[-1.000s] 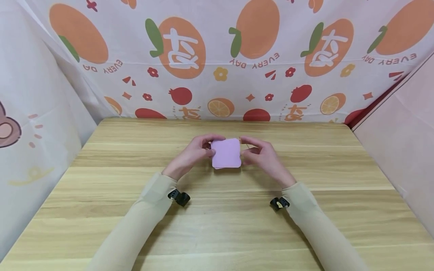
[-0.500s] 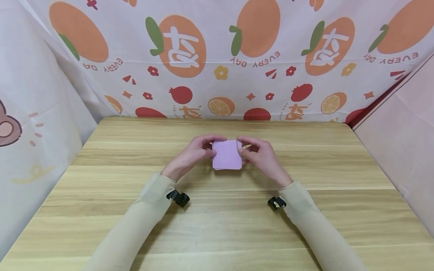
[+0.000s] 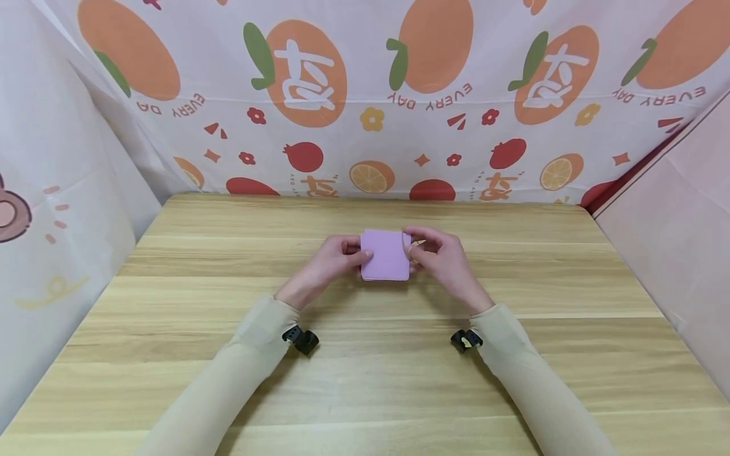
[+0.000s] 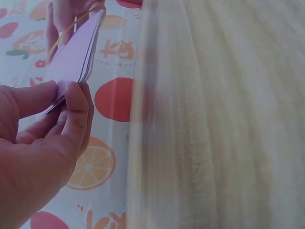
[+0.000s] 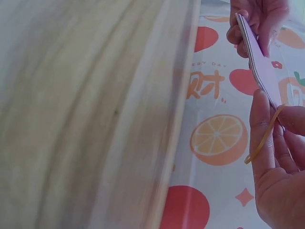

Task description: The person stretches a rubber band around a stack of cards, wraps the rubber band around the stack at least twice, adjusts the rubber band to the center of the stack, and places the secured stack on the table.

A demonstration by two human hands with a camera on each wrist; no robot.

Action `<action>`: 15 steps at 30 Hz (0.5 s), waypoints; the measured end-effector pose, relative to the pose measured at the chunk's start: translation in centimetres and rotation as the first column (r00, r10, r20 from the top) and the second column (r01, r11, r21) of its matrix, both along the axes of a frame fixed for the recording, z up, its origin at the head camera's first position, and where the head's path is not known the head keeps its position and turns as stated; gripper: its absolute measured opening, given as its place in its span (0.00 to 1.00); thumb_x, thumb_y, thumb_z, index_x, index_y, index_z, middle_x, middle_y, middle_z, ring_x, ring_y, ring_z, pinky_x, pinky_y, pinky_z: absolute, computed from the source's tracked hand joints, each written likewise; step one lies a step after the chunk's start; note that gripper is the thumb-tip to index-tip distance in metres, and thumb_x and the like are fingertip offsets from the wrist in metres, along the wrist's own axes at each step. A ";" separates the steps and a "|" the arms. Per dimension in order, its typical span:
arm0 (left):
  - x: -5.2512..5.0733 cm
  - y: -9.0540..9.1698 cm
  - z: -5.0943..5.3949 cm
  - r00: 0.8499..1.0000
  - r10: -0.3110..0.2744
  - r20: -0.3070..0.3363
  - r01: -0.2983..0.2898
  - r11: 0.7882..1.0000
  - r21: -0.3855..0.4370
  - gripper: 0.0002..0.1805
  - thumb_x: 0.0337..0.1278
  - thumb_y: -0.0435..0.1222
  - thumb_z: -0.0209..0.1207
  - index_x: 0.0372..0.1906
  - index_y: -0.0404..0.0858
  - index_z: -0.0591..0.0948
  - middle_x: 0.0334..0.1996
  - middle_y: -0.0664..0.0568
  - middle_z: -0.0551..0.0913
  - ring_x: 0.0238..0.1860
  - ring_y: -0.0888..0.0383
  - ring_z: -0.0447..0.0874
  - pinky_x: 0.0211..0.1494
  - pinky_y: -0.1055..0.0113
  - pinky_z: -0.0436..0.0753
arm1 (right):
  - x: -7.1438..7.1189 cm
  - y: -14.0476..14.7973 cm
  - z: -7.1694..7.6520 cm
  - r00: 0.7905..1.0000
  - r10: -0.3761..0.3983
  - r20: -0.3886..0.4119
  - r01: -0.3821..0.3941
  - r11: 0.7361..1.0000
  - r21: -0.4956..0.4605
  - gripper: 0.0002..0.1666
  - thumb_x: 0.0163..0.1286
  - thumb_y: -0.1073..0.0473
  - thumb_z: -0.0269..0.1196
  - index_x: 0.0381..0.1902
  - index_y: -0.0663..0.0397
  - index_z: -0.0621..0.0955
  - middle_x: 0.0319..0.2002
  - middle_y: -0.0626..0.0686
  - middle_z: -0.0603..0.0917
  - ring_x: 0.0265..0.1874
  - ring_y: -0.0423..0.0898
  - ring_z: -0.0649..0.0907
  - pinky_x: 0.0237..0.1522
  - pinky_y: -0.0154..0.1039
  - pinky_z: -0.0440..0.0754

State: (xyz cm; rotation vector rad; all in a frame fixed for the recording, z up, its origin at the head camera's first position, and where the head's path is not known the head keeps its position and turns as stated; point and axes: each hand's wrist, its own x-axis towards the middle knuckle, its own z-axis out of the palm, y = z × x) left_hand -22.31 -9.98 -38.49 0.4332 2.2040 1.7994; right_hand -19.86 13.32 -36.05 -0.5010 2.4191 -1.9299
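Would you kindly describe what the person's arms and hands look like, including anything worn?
The plain beige fabric left sleeve and matching right sleeve reach the wrists, each with a small black strapped device at the cuff. The left hand and right hand are ungloved; no rings or cables show.

A fruit-print curtain [image 3: 365, 63] (oranges [image 3: 436, 47] and pomegranates [image 3: 304, 156] among the motifs) is hanging behind the wood-grain tabletop [image 3: 376, 399], while a cartoon-print white cloth [image 3: 63, 145] is flanking the left and a pale sheet [image 3: 690, 221] the right.
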 end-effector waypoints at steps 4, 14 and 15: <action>0.2 0.2 0.1 1.000 -0.024 -0.011 0.024 1.000 0.008 0.09 0.68 0.29 0.55 0.46 0.26 0.79 0.32 0.46 0.81 0.30 0.58 0.76 0.37 0.63 0.78 | 0.1 0.0 0.1 1.000 -0.006 0.004 0.005 0.999 0.035 0.23 0.68 0.72 0.60 0.61 0.68 0.76 0.48 0.65 0.81 0.41 0.63 0.81 0.40 0.59 0.82; 0.2 0.4 0.1 0.997 -0.067 -0.043 0.067 0.998 -0.018 0.09 0.68 0.25 0.53 0.49 0.26 0.78 0.35 0.43 0.80 0.31 0.56 0.76 0.36 0.61 0.78 | 0.3 -0.1 0.6 1.000 0.011 -0.004 -0.010 0.993 0.118 0.21 0.69 0.68 0.62 0.60 0.64 0.78 0.47 0.61 0.80 0.37 0.57 0.80 0.37 0.52 0.84; 0.2 0.4 0.1 0.997 -0.065 -0.042 0.064 0.998 -0.017 0.09 0.68 0.25 0.53 0.49 0.26 0.78 0.35 0.44 0.80 0.31 0.56 0.76 0.37 0.61 0.78 | 0.3 -0.1 0.5 1.000 0.012 -0.003 -0.012 0.994 0.112 0.21 0.69 0.68 0.62 0.59 0.64 0.78 0.47 0.61 0.79 0.37 0.59 0.79 0.37 0.54 0.84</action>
